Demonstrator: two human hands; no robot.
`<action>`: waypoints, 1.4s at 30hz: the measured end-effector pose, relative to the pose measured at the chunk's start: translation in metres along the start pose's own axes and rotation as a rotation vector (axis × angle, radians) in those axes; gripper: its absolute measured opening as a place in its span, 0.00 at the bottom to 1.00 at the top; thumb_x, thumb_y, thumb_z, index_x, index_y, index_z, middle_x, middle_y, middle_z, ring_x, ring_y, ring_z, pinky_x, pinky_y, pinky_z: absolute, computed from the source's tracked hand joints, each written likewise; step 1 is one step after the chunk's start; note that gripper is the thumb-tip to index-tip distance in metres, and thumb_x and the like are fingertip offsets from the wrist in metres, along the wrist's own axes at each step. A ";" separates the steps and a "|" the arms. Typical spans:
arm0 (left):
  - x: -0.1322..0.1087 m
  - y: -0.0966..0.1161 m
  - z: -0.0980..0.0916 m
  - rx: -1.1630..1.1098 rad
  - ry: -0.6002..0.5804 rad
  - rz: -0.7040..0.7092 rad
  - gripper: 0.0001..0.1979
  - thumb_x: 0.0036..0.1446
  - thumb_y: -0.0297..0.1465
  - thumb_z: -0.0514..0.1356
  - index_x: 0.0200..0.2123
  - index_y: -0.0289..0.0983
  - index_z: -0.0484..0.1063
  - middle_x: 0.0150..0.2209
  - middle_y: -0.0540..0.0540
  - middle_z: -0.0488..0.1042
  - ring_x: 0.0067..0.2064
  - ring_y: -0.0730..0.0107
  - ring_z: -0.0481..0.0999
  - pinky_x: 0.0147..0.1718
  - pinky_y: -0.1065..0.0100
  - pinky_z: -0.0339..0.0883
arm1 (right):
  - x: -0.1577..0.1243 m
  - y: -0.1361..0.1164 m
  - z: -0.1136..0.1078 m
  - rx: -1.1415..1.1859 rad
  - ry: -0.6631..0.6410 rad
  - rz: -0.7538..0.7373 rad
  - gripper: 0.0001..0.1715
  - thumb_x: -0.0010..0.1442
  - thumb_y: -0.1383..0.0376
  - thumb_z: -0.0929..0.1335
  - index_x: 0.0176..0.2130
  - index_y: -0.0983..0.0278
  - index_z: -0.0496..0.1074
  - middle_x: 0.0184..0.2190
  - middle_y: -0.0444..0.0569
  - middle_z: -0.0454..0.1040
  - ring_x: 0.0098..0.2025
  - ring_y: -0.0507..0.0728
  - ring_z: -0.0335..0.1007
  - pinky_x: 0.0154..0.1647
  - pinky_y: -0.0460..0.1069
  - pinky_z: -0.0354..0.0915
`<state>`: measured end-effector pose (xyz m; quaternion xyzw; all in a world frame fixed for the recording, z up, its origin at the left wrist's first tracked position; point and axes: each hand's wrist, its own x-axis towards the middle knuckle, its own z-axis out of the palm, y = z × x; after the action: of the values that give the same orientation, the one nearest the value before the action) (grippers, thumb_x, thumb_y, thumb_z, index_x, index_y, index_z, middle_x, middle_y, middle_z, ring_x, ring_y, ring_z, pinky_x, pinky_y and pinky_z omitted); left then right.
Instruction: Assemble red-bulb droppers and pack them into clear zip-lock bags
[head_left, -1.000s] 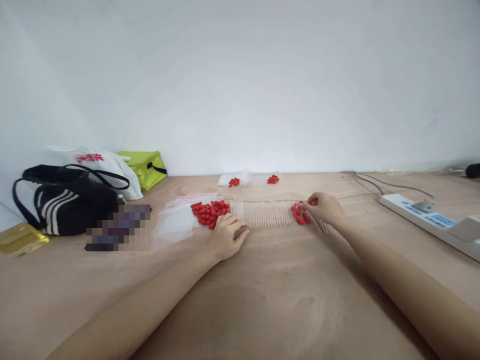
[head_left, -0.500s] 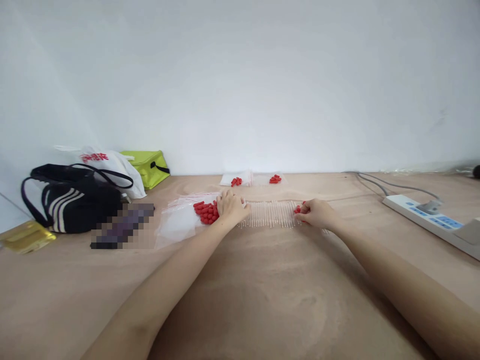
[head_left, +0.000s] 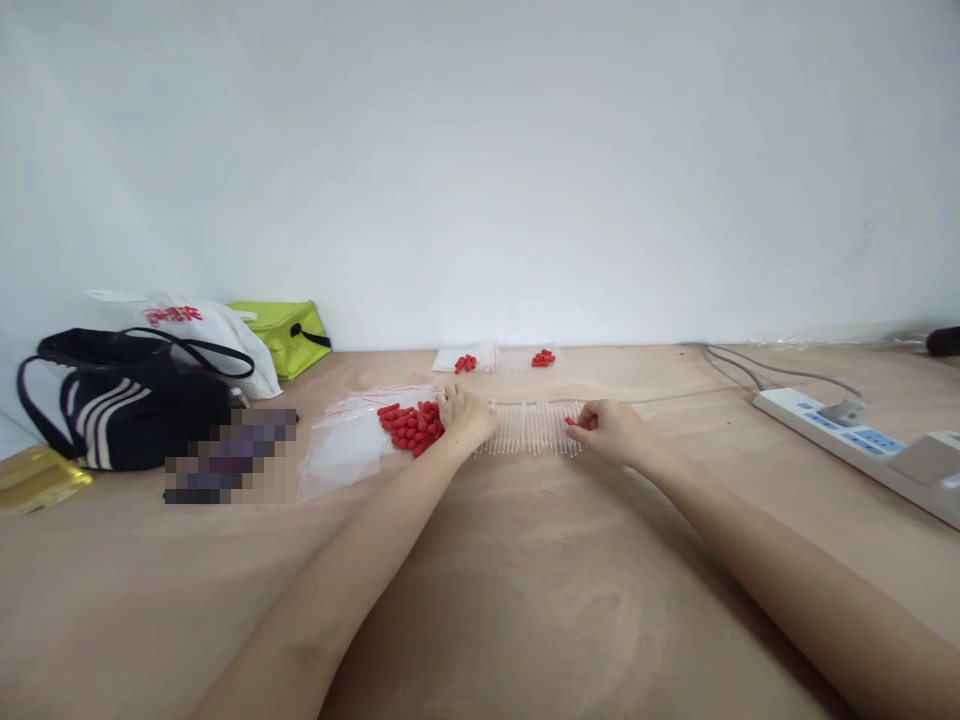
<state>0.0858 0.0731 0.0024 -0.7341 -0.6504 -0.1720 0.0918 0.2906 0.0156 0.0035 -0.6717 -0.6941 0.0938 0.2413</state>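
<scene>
A heap of small red caps lies on clear zip bags on the wooden table. My left hand rests with curled fingers at the right edge of that heap, touching it. A row of thin clear sticks stretches between my hands. My right hand is closed at the row's right end, with a red cap showing at its fingertips. It covers the small group of red caps that lies there.
Two small bags with red caps lie by the wall. A black striped bag, a white plastic bag and a green pouch stand at the left. A white power strip with cables is at the right.
My left hand moved forward from the table onto the red heap's edge. My right hand slid left along the stick row and closed over the red caps.
</scene>
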 end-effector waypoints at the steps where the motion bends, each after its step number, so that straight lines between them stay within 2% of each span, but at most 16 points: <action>1: 0.000 0.001 0.000 -0.006 -0.008 0.002 0.09 0.46 0.31 0.57 0.29 0.30 0.72 0.38 0.33 0.69 0.44 0.47 0.62 0.41 0.53 0.52 | -0.001 -0.002 0.001 -0.021 0.020 -0.026 0.10 0.48 0.60 0.65 0.20 0.63 0.67 0.21 0.46 0.72 0.23 0.52 0.66 0.23 0.46 0.54; 5: -0.005 0.005 -0.009 -0.042 -0.024 0.037 0.10 0.49 0.33 0.56 0.26 0.30 0.71 0.38 0.33 0.69 0.44 0.46 0.62 0.41 0.52 0.54 | -0.008 -0.012 0.010 -0.088 0.128 -0.123 0.10 0.52 0.61 0.63 0.24 0.63 0.67 0.25 0.49 0.73 0.28 0.55 0.67 0.29 0.48 0.55; 7: -0.014 0.001 -0.016 -0.092 -0.019 0.108 0.10 0.53 0.33 0.55 0.27 0.32 0.70 0.38 0.35 0.68 0.44 0.50 0.63 0.41 0.55 0.56 | -0.013 -0.018 0.017 -0.034 0.159 -0.192 0.10 0.53 0.61 0.63 0.26 0.64 0.67 0.26 0.48 0.74 0.29 0.55 0.67 0.33 0.49 0.55; 8: -0.022 -0.003 -0.019 -0.129 -0.015 0.168 0.09 0.54 0.32 0.54 0.27 0.33 0.69 0.37 0.39 0.69 0.43 0.55 0.64 0.41 0.59 0.57 | -0.016 -0.020 0.020 0.010 0.162 -0.239 0.09 0.54 0.61 0.63 0.27 0.64 0.68 0.26 0.47 0.74 0.29 0.54 0.67 0.34 0.49 0.55; 11: -0.047 -0.024 -0.025 -0.412 0.028 0.499 0.05 0.56 0.28 0.51 0.30 0.36 0.65 0.32 0.46 0.69 0.36 0.65 0.67 0.37 0.64 0.61 | -0.025 -0.026 0.031 0.101 0.161 -0.407 0.09 0.55 0.60 0.63 0.32 0.63 0.69 0.29 0.47 0.74 0.32 0.54 0.68 0.36 0.50 0.54; 14: -0.068 -0.047 -0.022 -0.503 0.104 0.626 0.07 0.58 0.28 0.50 0.29 0.37 0.64 0.28 0.47 0.70 0.33 0.67 0.67 0.37 0.64 0.62 | -0.033 -0.030 0.038 0.077 0.155 -0.552 0.10 0.57 0.60 0.63 0.36 0.60 0.71 0.30 0.47 0.74 0.35 0.55 0.67 0.37 0.51 0.52; 17: -0.075 -0.057 -0.017 -0.564 0.096 0.669 0.08 0.59 0.28 0.49 0.32 0.37 0.67 0.29 0.47 0.72 0.34 0.67 0.69 0.37 0.65 0.62 | -0.038 -0.031 0.041 0.069 0.149 -0.609 0.11 0.58 0.60 0.62 0.37 0.60 0.71 0.30 0.48 0.73 0.35 0.55 0.66 0.37 0.52 0.52; 22: -0.073 -0.052 -0.013 -0.585 0.085 0.702 0.11 0.59 0.27 0.49 0.38 0.38 0.70 0.34 0.46 0.74 0.37 0.67 0.71 0.40 0.64 0.63 | -0.040 -0.030 0.043 0.130 0.143 -0.646 0.11 0.58 0.64 0.61 0.38 0.61 0.71 0.33 0.48 0.73 0.36 0.54 0.66 0.40 0.52 0.54; 33: -0.073 -0.051 -0.010 -0.602 0.112 0.762 0.10 0.58 0.25 0.51 0.38 0.38 0.72 0.33 0.45 0.75 0.35 0.67 0.71 0.38 0.63 0.63 | -0.042 -0.033 0.047 0.143 0.132 -0.715 0.12 0.59 0.64 0.61 0.40 0.62 0.71 0.32 0.48 0.73 0.35 0.53 0.66 0.41 0.52 0.53; 39: -0.074 -0.048 -0.012 -0.650 0.116 0.837 0.10 0.57 0.24 0.52 0.37 0.37 0.72 0.28 0.46 0.75 0.32 0.68 0.71 0.35 0.65 0.64 | -0.039 -0.030 0.050 0.179 0.120 -0.770 0.11 0.60 0.63 0.60 0.37 0.63 0.70 0.31 0.48 0.73 0.33 0.53 0.66 0.40 0.51 0.53; 42: -0.075 -0.046 -0.013 -0.679 0.130 0.818 0.10 0.56 0.24 0.52 0.36 0.36 0.73 0.27 0.46 0.75 0.31 0.68 0.71 0.34 0.65 0.65 | -0.037 -0.029 0.052 0.186 0.122 -0.795 0.11 0.59 0.62 0.61 0.35 0.63 0.70 0.30 0.48 0.73 0.32 0.53 0.65 0.38 0.50 0.53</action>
<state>0.0315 0.0055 -0.0175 -0.9039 -0.2119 -0.3681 -0.0510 0.2402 -0.0132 -0.0358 -0.3311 -0.8725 0.0156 0.3590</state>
